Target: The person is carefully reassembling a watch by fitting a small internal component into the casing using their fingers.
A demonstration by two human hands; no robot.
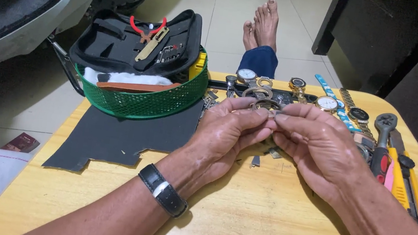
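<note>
watch case: small round metal watch case (266, 105) pinched between both hands, held up over the middle of the counter (259, 223), just in front of the row of watches.
left hand: left hand (226, 131) grips the case's left edge with thumb and forefinger; other fingers curled under. Black strap on that wrist.
right hand: right hand (314, 140) pinches the right edge the same way, fingertips nearly meeting the left's. Neither hand is free.
view: the fingers cover most of the case; can't tell if the back is on or off, or which face is up.
grip advice: judgement — hold by the rim only, keep pads off the glass, keep pressure even on both sides so it doesn't twist or pop out.
height: keep it low above the counter; a drop from there lands on wood, not floor tiles.
loose bits: small metal pieces (263, 158) lie right under the hands; don't let wrists sweep them off.
mat: dark mat (124, 135) to the left is a softer spot for setting it down.
nearby tools: ratchet (383, 139) and yellow utility knife (406, 186) just beside the right wrist; mind the elbow.
other: watches (325, 103) lined along the far edge; green basket (151, 101) with black tool pouch (138, 39) at far left, well apart.
</note>
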